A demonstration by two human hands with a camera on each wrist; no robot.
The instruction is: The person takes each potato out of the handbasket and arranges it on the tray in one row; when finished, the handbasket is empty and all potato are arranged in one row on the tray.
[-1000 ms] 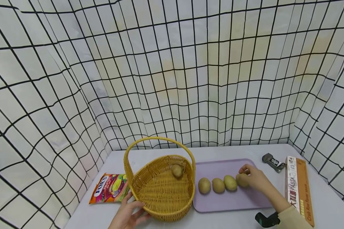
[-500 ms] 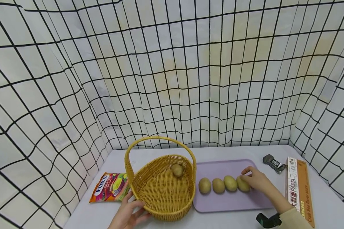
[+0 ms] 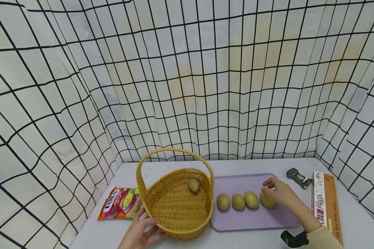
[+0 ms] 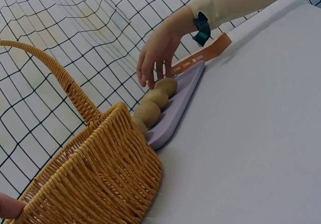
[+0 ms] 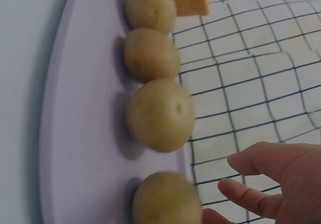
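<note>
My left hand (image 3: 141,232) holds the near left side of a wicker basket (image 3: 180,231) with a tall arched handle, the thumb on its rim. One potato (image 3: 193,185) lies inside, near the back. To the right, several potatoes form a row on a lilac tray (image 3: 243,221). My right hand (image 3: 280,193) hovers over the rightmost potato (image 3: 267,200), fingers apart and loosely bent. In the right wrist view a gap shows between thumb and forefinger and that potato (image 5: 167,200); whether a lower fingertip behind it touches is hidden.
A colourful Fox's candy bag (image 3: 119,204) lies left of the basket. Right of the tray are a grey strap-like item (image 3: 299,178) and a long pasta box (image 3: 327,204). Black netting over white sheeting (image 3: 187,86) walls the table on the back and sides.
My right hand has let go of the rightmost potato, which now lies at the row's end, and has drawn slightly right of it. The left hand and basket keep their place.
</note>
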